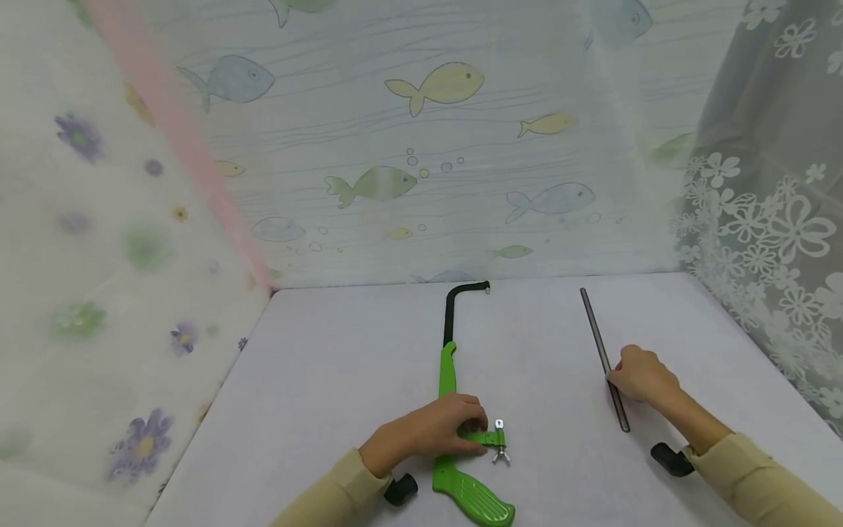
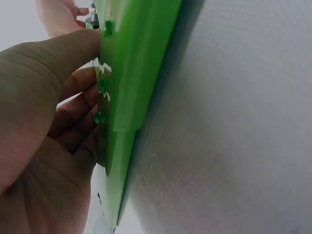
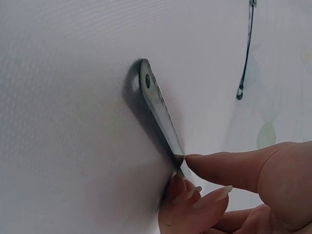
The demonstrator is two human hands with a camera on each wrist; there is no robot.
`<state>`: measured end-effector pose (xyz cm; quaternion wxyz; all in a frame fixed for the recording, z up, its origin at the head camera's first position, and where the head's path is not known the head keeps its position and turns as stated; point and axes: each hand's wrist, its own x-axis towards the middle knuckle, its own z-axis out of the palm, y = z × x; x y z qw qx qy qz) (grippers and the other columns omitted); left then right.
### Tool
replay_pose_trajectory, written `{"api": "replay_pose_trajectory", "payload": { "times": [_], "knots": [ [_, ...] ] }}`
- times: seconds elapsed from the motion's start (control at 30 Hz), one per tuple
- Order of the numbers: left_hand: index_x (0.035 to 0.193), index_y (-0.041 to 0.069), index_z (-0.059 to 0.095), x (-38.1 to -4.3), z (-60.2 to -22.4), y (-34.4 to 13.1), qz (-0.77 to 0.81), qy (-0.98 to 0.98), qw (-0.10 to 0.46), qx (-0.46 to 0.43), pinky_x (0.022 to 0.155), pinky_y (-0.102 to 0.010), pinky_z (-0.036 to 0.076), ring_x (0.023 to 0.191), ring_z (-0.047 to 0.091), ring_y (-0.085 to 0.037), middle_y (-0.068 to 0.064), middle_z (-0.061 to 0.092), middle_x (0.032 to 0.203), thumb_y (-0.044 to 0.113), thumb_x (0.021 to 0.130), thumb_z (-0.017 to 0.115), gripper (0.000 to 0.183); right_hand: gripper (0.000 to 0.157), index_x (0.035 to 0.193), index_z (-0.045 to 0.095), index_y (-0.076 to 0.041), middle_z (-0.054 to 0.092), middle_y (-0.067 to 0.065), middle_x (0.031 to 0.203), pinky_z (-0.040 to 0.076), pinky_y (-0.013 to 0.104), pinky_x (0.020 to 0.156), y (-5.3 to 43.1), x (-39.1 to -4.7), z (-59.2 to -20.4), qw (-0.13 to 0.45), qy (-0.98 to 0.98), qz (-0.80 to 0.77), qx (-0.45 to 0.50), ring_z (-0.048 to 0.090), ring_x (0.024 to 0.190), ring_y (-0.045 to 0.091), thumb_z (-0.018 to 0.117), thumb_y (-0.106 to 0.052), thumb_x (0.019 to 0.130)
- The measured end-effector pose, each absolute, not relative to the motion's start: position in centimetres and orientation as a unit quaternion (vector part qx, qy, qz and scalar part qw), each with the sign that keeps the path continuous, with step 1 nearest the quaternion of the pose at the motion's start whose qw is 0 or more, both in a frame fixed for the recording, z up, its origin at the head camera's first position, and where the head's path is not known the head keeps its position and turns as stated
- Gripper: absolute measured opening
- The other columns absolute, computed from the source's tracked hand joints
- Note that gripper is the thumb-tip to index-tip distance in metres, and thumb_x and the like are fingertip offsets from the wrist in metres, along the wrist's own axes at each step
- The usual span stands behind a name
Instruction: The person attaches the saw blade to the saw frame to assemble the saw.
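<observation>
A green hacksaw frame (image 1: 447, 369) with a black bent front arm (image 1: 450, 315) lies on the white table, its ribbed handle (image 1: 476, 498) toward me. My left hand (image 1: 437, 428) grips the frame just above the handle, thumb and fingers around its short green blade holder (image 1: 487, 438). That holder ends in a silver wing nut (image 1: 501, 456). In the left wrist view, fingers (image 2: 73, 109) curl at the green frame (image 2: 139, 68). Off to the right, my right hand (image 1: 644, 375) pinches a thin grey hacksaw blade (image 1: 596, 329) near its middle. The right wrist view shows the hole at the blade's end (image 3: 155, 100).
A white cloth covers the table (image 1: 342, 351). Behind it hangs a curtain (image 1: 369, 132) printed with fish; a flowered curtain (image 1: 99, 256) borders the left side and a lace one (image 1: 770, 183) the right. Black wrist cameras (image 1: 401, 490) sit under both wrists.
</observation>
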<state>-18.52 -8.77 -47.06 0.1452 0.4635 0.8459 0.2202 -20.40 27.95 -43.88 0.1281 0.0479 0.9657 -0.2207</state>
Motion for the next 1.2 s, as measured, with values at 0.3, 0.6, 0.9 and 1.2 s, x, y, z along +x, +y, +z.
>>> {"api": "replay_pose_trajectory", "payload": {
  "times": [0.3, 0.6, 0.9, 1.2],
  "knots": [
    [0.109, 0.014, 0.071, -18.29, -47.16, -8.42, 0.222, 0.845, 0.155, 0.462, 0.075, -0.011, 0.045, 0.084, 0.051, 0.004, 0.014, 0.062, 0.097, 0.024, 0.096, 0.075, 0.017, 0.021, 0.093, 0.057, 0.013, 0.062, 0.02, 0.081, 0.049, 0.034, 0.057, 27.9, -20.25, -44.35, 0.089, 0.965, -0.244, 0.04, 0.06, 0.066, 0.023, 0.063, -0.007, 0.092],
    [0.11, 0.013, 0.07, -18.02, -47.2, -8.39, 0.218, 0.848, 0.149, 0.46, 0.076, -0.011, 0.044, 0.086, 0.052, 0.005, 0.013, 0.063, 0.099, 0.025, 0.097, 0.074, 0.017, 0.016, 0.087, 0.059, 0.013, 0.064, 0.012, 0.068, 0.05, 0.033, 0.055, 28.01, -20.27, -44.59, 0.072, 0.958, -0.275, 0.028, 0.062, 0.055, 0.016, 0.063, -0.001, 0.09],
    [0.106, 0.017, 0.063, -17.79, -47.16, -8.44, 0.231, 0.847, 0.179, 0.444, 0.075, -0.015, 0.046, 0.084, 0.051, 0.003, 0.015, 0.059, 0.096, 0.026, 0.1, 0.069, 0.013, 0.015, 0.09, 0.061, 0.014, 0.065, 0.009, 0.067, 0.05, 0.033, 0.057, 28.32, -20.48, -44.53, 0.09, 0.948, -0.303, 0.022, 0.064, 0.056, 0.016, 0.064, -0.001, 0.092],
    [0.105, 0.017, 0.059, -17.81, -47.42, -8.55, 0.244, 0.84, 0.198, 0.442, 0.074, -0.015, 0.044, 0.082, 0.047, 0.003, 0.015, 0.055, 0.094, 0.026, 0.103, 0.065, 0.011, 0.014, 0.094, 0.059, 0.015, 0.064, 0.012, 0.073, 0.053, 0.034, 0.059, 28.4, -20.46, -44.3, 0.1, 0.934, -0.342, 0.009, 0.062, 0.06, 0.017, 0.062, 0.002, 0.093]
  ]
}}
